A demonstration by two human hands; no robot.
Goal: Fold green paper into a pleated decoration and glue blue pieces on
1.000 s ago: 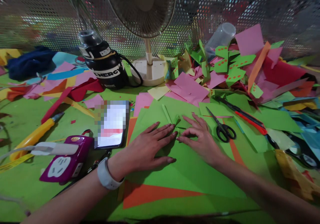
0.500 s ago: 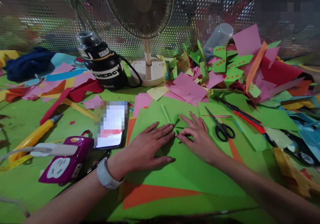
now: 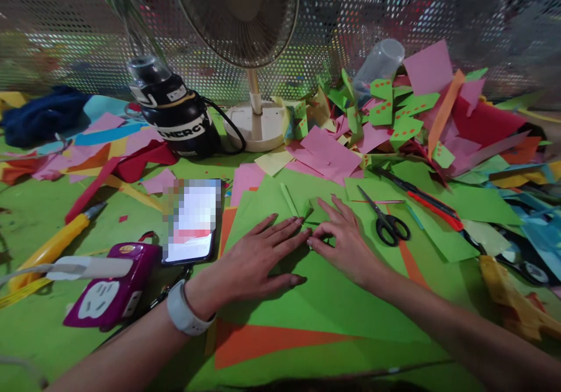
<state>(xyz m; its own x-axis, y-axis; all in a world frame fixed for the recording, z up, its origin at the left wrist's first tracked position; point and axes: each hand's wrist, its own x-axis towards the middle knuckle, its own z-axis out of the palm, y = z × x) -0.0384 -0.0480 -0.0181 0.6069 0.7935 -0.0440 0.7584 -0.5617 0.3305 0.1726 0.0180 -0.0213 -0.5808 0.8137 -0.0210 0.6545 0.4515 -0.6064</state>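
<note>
The folded green paper [image 3: 308, 208] lies left of the black scissors [image 3: 389, 229], partly hidden at the fingertips; it has hardly changed in the last second, so the handwork seems to be staying on one small spot. The left hand [image 3: 260, 257] remains flat, fingers extended, grasping nothing visible. The right hand [image 3: 346, 240] keeps thumb and forefinger nearly together; whether they pinch paper I cannot tell. The green sheet [image 3: 337, 301] beneath stretches nearer than the scissors, the red-edged cutter [image 3: 433, 209] rests to their right, and the phone [image 3: 195, 222] well to their left. Compared with the earlier frame, the view has merely swung slightly, moving everything on the desk [image 3: 175, 368] a little leftward in it.
</note>
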